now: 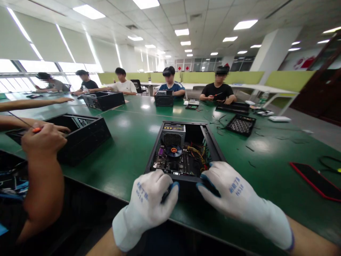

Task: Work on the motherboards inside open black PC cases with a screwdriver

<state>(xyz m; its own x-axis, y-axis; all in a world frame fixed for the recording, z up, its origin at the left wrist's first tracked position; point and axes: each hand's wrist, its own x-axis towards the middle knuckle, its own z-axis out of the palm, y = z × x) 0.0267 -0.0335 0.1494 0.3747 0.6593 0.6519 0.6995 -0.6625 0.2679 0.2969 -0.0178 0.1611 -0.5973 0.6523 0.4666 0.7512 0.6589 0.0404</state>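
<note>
A black computer case (216,145) lies on its side on the table in front of me, its upper side uncovered. Inside it show a grey power supply (173,137), a round black cooling fan (174,151) with an orange centre, and yellow and red cables (196,153). My left hand (151,195), in a white glove with blue fingertips, grips the near left corner of the case. At the near right corner, my right hand (230,192) is closed over the edge in a matching glove. Several fingertips of both hands are hidden.
On the left, a co-worker's hand (44,138) holds a screwdriver beside another black case (85,138). A black tray of small parts (241,125) lies to the right, with loose cables near it. A red-edged black mat (315,181) lies at far right. People sit across the green table (128,131).
</note>
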